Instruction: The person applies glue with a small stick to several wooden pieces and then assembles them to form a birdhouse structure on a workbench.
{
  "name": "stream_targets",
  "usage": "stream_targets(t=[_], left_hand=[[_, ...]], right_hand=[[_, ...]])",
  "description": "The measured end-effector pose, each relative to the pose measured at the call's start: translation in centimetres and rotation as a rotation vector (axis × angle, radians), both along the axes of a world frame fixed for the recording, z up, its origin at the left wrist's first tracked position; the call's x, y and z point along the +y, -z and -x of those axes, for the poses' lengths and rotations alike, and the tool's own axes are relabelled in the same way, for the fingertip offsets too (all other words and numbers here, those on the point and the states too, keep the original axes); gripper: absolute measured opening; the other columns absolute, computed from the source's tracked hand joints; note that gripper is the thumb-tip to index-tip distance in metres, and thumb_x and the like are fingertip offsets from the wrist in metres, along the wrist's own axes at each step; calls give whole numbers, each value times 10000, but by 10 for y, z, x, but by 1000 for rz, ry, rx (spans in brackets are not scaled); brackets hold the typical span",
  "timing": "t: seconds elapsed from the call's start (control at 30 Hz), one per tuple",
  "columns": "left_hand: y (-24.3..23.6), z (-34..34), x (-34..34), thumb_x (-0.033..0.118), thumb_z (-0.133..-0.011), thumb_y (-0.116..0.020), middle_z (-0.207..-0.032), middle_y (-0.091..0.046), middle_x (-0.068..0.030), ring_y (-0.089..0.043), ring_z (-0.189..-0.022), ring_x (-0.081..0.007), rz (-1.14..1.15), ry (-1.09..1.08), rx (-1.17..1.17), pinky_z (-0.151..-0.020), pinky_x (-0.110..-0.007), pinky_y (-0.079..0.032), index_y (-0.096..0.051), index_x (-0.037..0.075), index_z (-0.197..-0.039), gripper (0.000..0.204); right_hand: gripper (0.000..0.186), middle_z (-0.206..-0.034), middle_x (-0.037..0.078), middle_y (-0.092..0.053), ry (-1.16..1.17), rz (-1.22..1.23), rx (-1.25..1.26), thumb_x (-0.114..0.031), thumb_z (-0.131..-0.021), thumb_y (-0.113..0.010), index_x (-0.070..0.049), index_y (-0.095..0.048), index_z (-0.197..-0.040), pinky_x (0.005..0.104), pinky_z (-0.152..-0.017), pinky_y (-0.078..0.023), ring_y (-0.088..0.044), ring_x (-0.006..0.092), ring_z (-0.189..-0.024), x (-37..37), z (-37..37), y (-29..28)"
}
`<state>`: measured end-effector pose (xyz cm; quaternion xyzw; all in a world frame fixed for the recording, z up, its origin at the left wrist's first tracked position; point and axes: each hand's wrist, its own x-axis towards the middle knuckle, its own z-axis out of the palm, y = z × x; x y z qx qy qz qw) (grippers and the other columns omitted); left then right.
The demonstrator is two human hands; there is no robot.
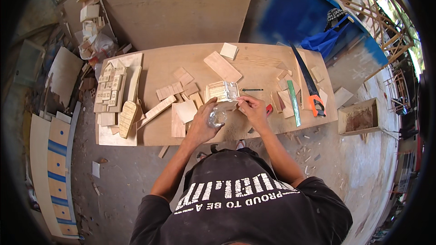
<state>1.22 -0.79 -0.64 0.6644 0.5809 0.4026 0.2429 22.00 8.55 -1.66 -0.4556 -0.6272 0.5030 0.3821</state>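
My left hand is closed around a clear, rounded container, its fingertips at the near left of a small slatted wooden model with a shiny clear patch on its right side. My right hand pinches something thin and pale at the model's near right corner, too small to make out. Just beyond that hand lies a green pencil; a red-handled tool lies beside it, partly hidden. Loose wooden blocks and pieces surround the model on the plywood tabletop.
At the left sits a wooden house-shaped model on boards. A green ruler and an orange-handled saw lie at the right. A metal bin stands beyond the table's right edge, blue fabric hangs behind, and offcuts litter the floor.
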Motion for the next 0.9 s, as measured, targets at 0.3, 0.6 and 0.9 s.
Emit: stream_targets(t=[0.3,0.6,0.9], left_hand=[[1,1,1,101,-680,-882,-1466,-526,-176,-535,-1326,-355,-1,13,-42,-1096,-420,-463,-550,12,-1297,707],[2,3,2,106,-679,-884,-1470,-523,-180,-530,-1334,-355,-8,25,-32,-1099,-418,-462,-551,9,-1280,694],[-3,5,3,112,-681,-885,-1479,-515,-185,-528,-1334,-369,13,61,-29,-1096,-426,-465,-547,13,-1277,693]], right_hand=[[183,-818,-11,-614,-10,349,320,-66,-958,-645,55,-690,-1089,186,-538,-329,-461,22,-628,-1,-3,9],[73,-787,23,-603,156,567,679,-51,-960,-637,16,-652,-934,207,-512,-336,-479,50,-589,1,2,-14],[146,-827,-4,-597,153,382,459,-62,-959,-619,30,-669,-1061,188,-487,-316,-451,24,-599,25,20,-3]])
